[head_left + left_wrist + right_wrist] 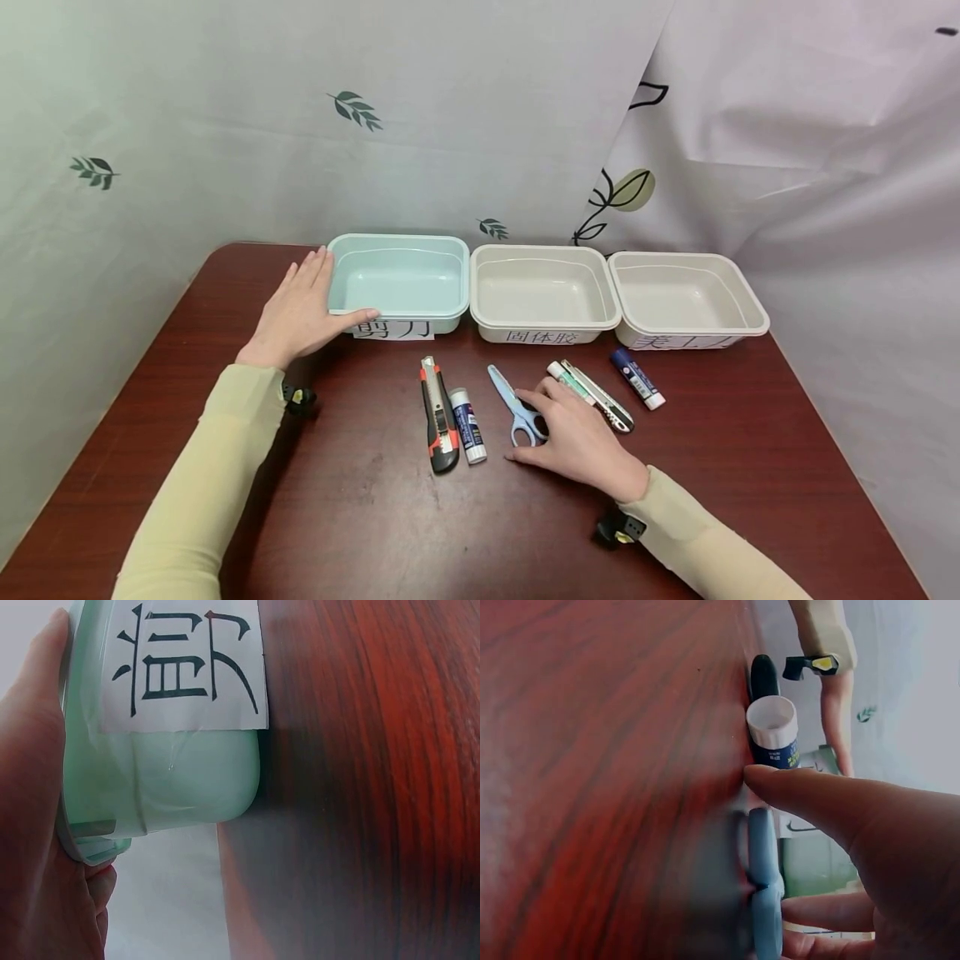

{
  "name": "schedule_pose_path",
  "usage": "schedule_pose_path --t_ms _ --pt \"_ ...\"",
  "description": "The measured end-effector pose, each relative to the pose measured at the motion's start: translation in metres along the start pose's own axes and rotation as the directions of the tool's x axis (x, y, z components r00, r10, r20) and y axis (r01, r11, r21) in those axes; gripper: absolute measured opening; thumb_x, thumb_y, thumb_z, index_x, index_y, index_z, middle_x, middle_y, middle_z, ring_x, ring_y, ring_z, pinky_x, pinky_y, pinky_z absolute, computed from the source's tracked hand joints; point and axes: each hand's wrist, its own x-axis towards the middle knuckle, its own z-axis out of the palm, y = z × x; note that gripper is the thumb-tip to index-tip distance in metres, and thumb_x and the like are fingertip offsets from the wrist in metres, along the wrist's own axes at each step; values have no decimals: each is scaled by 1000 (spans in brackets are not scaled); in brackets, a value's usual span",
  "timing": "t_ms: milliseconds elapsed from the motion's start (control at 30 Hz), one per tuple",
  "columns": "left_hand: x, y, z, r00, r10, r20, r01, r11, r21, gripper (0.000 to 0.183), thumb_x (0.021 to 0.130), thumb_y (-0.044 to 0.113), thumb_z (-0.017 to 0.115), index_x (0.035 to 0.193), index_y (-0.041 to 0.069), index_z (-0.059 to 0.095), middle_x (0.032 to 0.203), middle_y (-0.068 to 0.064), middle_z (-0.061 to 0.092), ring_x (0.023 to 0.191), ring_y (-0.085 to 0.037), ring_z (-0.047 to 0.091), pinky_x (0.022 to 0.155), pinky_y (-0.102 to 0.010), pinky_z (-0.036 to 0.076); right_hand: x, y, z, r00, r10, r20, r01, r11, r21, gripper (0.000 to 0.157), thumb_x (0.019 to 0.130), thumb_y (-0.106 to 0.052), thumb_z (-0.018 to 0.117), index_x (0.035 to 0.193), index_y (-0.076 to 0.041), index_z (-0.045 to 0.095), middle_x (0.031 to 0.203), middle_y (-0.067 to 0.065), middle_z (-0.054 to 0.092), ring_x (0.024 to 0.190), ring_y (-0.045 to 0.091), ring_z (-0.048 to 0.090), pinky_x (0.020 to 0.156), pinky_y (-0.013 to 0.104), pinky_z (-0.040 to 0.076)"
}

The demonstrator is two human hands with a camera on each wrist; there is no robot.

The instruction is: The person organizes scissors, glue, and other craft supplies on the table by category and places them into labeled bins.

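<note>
My left hand rests against the left end of a light blue-green bin, its fingers straight along the side and its thumb on the front rim. In the left wrist view the bin's paper label shows a large black character. Light blue scissors lie on the table, blades pointing away. Over their handles reaches my right hand, thumb and fingers spread on either side. From the right wrist, the thumb stands apart from the scissors' handle, while other fingers are close beside it; contact is unclear.
Left of the scissors lie a red-and-black utility knife and a glue stick. Beyond the right hand are a green-and-white glue stick, a white utility knife and a blue glue stick. Two beige bins complete the row.
</note>
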Motion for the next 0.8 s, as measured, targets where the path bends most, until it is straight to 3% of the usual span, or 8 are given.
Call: schedule_pose_path --t_ms 300,533,800 --pt "0 -1 0 1000 -2 -5 2 1000 -1 121 87 78 55 160 -7 9 166 -25 8 154 -36 6 124 -45 -2 0 5 -9 1000 -27 -13 27 1000 6 64 69 -38 91 116 0 73 103 3 61 86 15 59 76 34 53" --pt "0 -2 0 1000 2 -11 -2 1000 1 121 87 78 56 160 -6 9 166 -25 9 154 -37 7 124 -45 -2 3 6 -10 998 -54 -17 54 998 -13 46 70 -30 88 104 -2 76 97 3 63 81 16 59 67 34 52" --pt "0 -1 0 1000 0 -2 0 1000 -8 121 87 78 56 160 -6 9 167 -24 8 154 -36 6 124 -44 -3 8 8 -15 999 -42 34 42 999 6 41 68 -30 86 99 -6 76 94 0 64 77 12 54 64 29 48"
